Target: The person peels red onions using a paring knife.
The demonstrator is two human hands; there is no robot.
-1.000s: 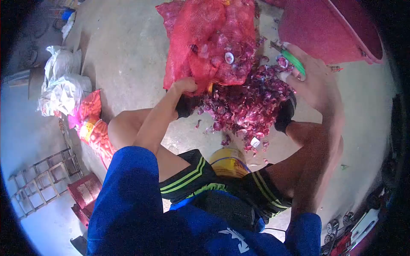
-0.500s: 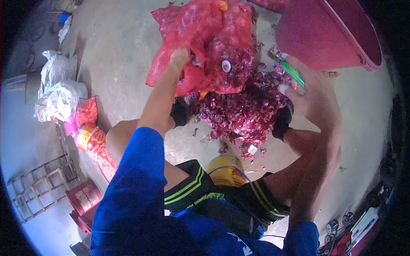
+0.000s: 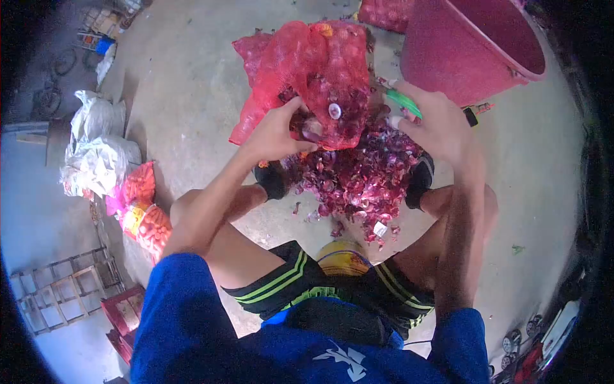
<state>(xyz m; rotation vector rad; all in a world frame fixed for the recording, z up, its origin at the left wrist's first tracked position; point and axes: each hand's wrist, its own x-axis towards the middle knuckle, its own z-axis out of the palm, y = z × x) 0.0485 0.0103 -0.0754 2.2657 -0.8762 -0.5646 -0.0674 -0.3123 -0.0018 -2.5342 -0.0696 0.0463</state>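
A red onion (image 3: 312,129) sits between the thumb and fingers of my left hand (image 3: 276,133), in front of the red mesh sack (image 3: 272,77). The sack bulges with onions and carries a round white tag. My right hand (image 3: 441,121) is closed around a green-handled knife (image 3: 403,102); its blade is hard to make out. Beneath and between both hands lies a heap of purple onion skins (image 3: 358,176) on the floor, between my feet.
A large dark-pink tub (image 3: 454,64) stands at the upper right, beside another mesh sack (image 3: 387,13). White sacks (image 3: 99,157) and an orange-red filled bag (image 3: 150,221) line the left. Under me is a yellow seat (image 3: 342,256), possibly a bucket.
My left hand has come out of the mesh sack toward me and now holds an onion. The right hand, still with the knife, has shifted left toward it.
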